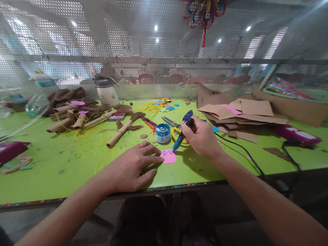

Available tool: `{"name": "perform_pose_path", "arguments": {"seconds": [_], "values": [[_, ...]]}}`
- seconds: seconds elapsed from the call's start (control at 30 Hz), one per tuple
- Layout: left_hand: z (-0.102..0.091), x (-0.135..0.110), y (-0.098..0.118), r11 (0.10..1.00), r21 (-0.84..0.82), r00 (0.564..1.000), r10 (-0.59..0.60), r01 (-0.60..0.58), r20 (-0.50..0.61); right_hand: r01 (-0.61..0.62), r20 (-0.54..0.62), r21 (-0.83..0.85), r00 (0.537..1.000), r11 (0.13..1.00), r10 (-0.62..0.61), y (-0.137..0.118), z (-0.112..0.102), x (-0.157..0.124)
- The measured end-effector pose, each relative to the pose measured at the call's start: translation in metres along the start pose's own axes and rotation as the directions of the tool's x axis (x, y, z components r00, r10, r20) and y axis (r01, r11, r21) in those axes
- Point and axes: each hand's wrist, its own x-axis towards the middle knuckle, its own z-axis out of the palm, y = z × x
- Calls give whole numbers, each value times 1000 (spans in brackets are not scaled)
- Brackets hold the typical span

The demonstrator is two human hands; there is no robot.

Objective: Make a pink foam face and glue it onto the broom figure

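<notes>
A small pink paper cutout (169,158) lies flat near the front edge of the green table, with blue eye shapes drawn on it. My right hand (202,137) is closed round a blue marker (178,140), whose tip is at the cutout's upper right. The palm of my left hand (134,165) rests on the table with fingers apart, a fingertip touching the cutout's left edge. Just behind the cutout stands a small jar (163,134) with blue on its rim. Beside the jar are yellow-handled scissors (177,135), partly hidden by my right hand.
Brown paper rolls (123,131) with yellow string lie at left, near a lidded cup (107,90). At right is a stack of brown paper (242,111). A black cable (243,149) crosses the right side. Purple boxes (298,135) sit at both ends.
</notes>
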Motion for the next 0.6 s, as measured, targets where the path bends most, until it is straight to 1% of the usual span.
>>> {"name": "perform_pose_path", "arguments": {"seconds": [0.2, 0.6], "values": [[0, 0, 0, 1000, -1, 1000, -5, 5, 1, -9, -29, 45, 1000, 999, 11, 1, 0, 1], [-2, 0, 1, 1000, -3, 1000, 2, -2, -3, 3, -2, -2, 1000, 1000, -3, 0, 0, 0]]}}
